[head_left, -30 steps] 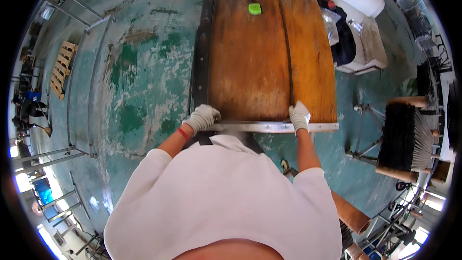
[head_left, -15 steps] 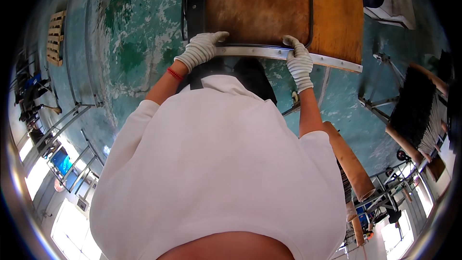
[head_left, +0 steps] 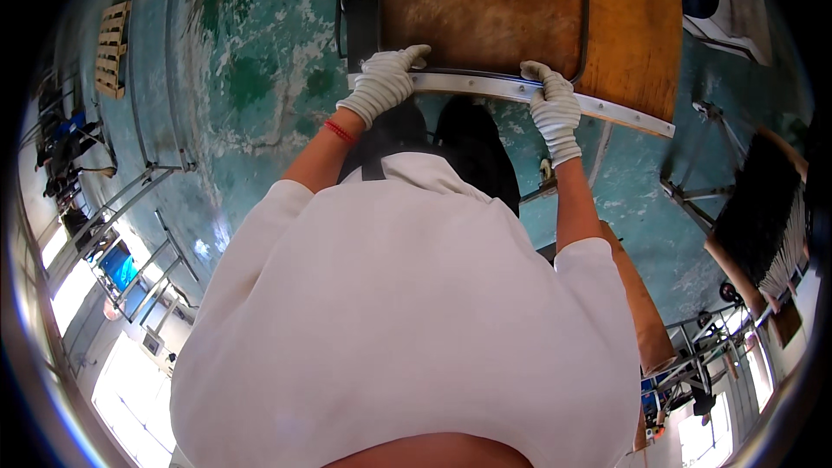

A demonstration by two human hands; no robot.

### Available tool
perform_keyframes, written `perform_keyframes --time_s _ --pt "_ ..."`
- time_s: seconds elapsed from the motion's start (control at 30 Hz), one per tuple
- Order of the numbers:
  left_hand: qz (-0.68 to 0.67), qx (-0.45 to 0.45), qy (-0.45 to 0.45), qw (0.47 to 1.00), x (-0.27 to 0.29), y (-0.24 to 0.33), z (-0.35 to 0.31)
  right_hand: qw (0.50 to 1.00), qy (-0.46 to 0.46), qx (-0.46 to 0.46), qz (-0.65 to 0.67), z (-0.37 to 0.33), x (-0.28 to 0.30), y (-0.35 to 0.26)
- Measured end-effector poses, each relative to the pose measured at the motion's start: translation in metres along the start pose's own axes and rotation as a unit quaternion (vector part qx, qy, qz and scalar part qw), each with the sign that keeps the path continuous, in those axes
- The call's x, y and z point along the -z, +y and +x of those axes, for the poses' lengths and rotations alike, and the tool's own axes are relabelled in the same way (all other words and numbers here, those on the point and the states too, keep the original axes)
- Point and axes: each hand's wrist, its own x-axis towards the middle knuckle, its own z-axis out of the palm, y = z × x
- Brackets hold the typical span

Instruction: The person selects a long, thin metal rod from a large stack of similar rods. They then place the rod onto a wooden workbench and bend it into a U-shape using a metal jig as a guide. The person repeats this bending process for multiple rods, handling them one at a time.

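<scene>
A thin dark metal frame [head_left: 584, 9] with rounded corners lies on a brown wooden tabletop [head_left: 637, 26]. A pale metal strip [head_left: 472, 83] with screws runs along the tabletop's near edge. My left hand [head_left: 386, 85], in a striped whitish work glove, is closed at the frame's near left corner, thumb lying over the top. Closed near the frame's right corner is my right hand [head_left: 554, 108], gloved alike, its thumb also on top. The other fingers of both hands curl under and are mostly hidden. A dark strip [head_left: 362, 9] with screws borders the left side.
Worn green floor [head_left: 260, 69] surrounds the table. A wooden pallet [head_left: 110, 50] is at far left, near metal rails [head_left: 130, 186]. To the right stands a metal rack [head_left: 693, 195] with a roll of black material [head_left: 752, 191]. A brown cardboard tube [head_left: 637, 295] is beside my right arm.
The tabletop, frame and both hands sit slightly farther right in the picture, along with the surroundings. Both hands keep the same grip at the near edge.
</scene>
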Motion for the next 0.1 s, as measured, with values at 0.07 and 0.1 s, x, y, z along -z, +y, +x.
perform_keyframes --time_s 0.07,0.1 --pt "-0.013 0.018 -0.010 1.000 0.0009 -0.0007 0.0023 1.000 -0.018 -0.018 -0.006 0.0021 0.0009 -0.0007" --pt "-0.020 0.028 -0.013 0.999 0.0012 -0.0013 0.0034 0.999 -0.028 -0.025 -0.008 0.0038 0.0024 -0.0030"
